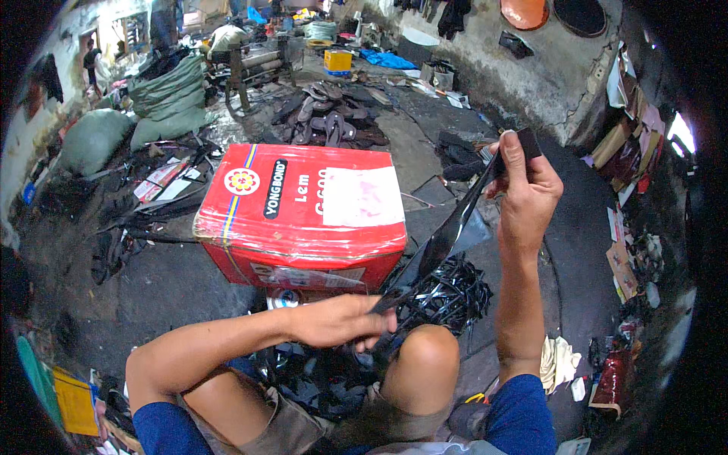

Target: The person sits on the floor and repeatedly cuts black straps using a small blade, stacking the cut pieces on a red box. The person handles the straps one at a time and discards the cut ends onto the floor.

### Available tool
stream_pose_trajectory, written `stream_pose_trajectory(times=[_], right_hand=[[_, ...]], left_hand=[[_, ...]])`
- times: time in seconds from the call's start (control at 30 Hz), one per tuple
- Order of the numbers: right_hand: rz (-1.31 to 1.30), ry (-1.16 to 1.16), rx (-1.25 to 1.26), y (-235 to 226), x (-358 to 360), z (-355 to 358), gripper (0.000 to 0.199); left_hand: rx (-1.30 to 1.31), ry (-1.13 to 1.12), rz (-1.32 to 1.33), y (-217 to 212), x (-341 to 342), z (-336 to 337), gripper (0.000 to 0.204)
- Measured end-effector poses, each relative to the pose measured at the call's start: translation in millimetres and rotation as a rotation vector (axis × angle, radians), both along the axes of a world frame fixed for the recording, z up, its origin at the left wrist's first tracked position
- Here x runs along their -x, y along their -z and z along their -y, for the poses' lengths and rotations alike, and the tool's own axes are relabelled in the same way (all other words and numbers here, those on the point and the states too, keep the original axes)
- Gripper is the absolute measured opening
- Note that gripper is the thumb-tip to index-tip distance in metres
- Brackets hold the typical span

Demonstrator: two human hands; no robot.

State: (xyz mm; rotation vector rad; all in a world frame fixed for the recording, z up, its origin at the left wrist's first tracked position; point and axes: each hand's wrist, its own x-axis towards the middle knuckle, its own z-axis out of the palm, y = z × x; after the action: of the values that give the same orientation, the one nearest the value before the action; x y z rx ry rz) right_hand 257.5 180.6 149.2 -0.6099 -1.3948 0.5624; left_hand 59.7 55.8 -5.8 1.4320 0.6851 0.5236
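A long, glossy black rubber strip point(444, 239) is stretched diagonally across the centre right of the frame. Its upper end is pinched by the right hand point(527, 186), raised at the right, and its lower end is gripped by the closed left hand point(341, 320) low in the centre, just above a bare knee point(421, 364). A pile of black cut strips point(447, 296) is seen beneath it. A large red rectangular tin box point(299, 216) is set just left of the strip.

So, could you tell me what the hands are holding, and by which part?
A long glossy black strip: the right hand pinches its upper end, the left hand grips its lower end.
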Motion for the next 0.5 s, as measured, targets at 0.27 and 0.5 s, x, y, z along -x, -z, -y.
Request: stream_pose_trajectory(times=[0.27,0.5], right_hand=[[0.497,-0.287,0.299,-4,2,32,0.024],[0.503,-0.32,0.297,5,9,31,0.028]], left_hand=[[-0.96,-0.675,-0.312,-44,-14,6,0.091],[-0.949,-0.839,-0.115,-43,-25,-2,0.02]])
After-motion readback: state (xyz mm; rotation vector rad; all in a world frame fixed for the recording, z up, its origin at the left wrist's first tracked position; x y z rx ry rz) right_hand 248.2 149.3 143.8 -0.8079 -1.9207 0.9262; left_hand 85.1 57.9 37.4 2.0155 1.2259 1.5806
